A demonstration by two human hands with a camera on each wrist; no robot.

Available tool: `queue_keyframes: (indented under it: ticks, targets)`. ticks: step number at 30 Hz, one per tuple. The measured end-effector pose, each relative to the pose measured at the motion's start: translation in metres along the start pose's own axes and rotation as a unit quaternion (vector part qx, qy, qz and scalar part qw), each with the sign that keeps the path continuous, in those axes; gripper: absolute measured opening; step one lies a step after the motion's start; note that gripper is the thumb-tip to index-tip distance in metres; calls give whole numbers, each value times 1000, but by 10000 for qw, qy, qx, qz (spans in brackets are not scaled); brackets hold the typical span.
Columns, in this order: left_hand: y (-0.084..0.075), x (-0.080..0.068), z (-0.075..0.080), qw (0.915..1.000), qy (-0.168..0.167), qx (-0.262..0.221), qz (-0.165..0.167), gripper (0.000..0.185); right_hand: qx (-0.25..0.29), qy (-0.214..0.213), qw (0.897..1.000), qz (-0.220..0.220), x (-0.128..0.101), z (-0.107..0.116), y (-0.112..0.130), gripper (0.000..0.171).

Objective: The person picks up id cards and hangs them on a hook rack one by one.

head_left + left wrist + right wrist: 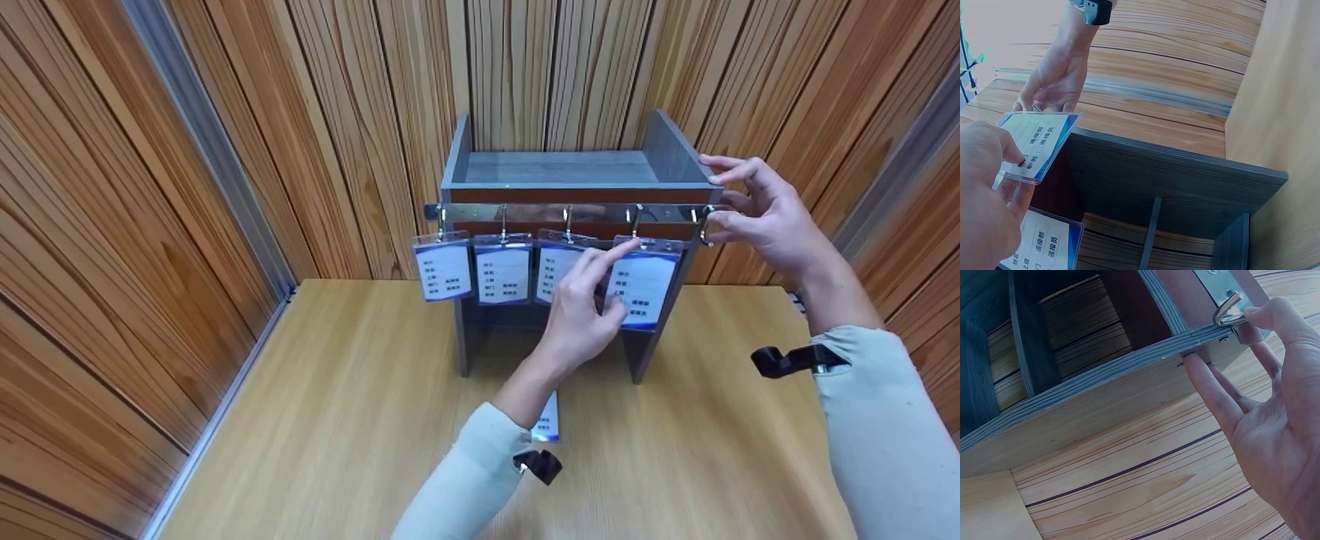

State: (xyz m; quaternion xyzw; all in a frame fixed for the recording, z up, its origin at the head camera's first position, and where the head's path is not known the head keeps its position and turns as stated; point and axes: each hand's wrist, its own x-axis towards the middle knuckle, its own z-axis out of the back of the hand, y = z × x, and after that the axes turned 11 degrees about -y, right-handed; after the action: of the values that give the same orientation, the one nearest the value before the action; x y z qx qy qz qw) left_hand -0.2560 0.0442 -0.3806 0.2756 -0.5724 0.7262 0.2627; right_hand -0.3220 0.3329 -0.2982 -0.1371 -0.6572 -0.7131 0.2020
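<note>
My left hand (581,307) pinches a clear-sleeved name badge (651,289) at its left side, below a hook near the rail's right end. In the left wrist view, the thumb lies on the front of this badge (1036,143) and fingers show behind it. Whether its slot is on the hook cannot be told. My right hand (765,214) grips the right end of the metal hook rail (600,213), its thumb against the end hook (1227,312). Other right fingers touch the grey shelf's (555,166) side board. Three more badges (504,274) hang from hooks to the left.
Another badge (548,420) lies on the wooden table (360,420), partly hidden behind the left forearm. Wood-slat walls (360,135) stand behind and beside the shelf. Each wrist bears a black camera mount (795,361).
</note>
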Motion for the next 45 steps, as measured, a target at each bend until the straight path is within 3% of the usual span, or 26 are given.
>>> queue_keyframes:
  ticks: [25,38,45]
  targets:
    - [5,1,-3,9992,-130,269,260,69,57,10,10000,-74,1,0,1,35]
    - [0,2,-5,9978,-299,587,124,70,86,37,10000,-1,0,-1,0,36]
    - [-4,3,-4,9974,-142,552,433,70,80,47,10000,26,1,-1,0,36]
